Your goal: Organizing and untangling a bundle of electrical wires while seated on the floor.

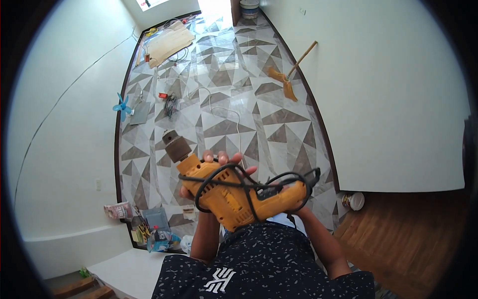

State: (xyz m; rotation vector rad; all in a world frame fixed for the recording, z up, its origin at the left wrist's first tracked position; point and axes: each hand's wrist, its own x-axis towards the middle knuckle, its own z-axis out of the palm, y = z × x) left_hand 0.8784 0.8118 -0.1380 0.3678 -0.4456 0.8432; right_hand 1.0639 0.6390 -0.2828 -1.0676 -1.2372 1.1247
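Note:
A yellow corded power drill (234, 205) is held up in front of my torso, its dark metal chuck (177, 147) pointing to the upper left. The drill's black cord (242, 185) is looped around the body and handle. My left hand (222, 158) is closed around the drill body from beneath, with fingertips showing along its far side and the thumb by the near side. At the handle end, my right hand (300, 211) grips the drill; the handle and cord hide most of its fingers. No bit can be made out in the chuck.
Patterned tiles cover the floor, with a white cable (238, 122) running across. Leftward lie a blue fan blade (122, 107), a coiled dark cord (171, 105) and a plywood sheet (169, 42). A broom (291, 79) leans on the right wall; a white bucket (355, 201) stands near right.

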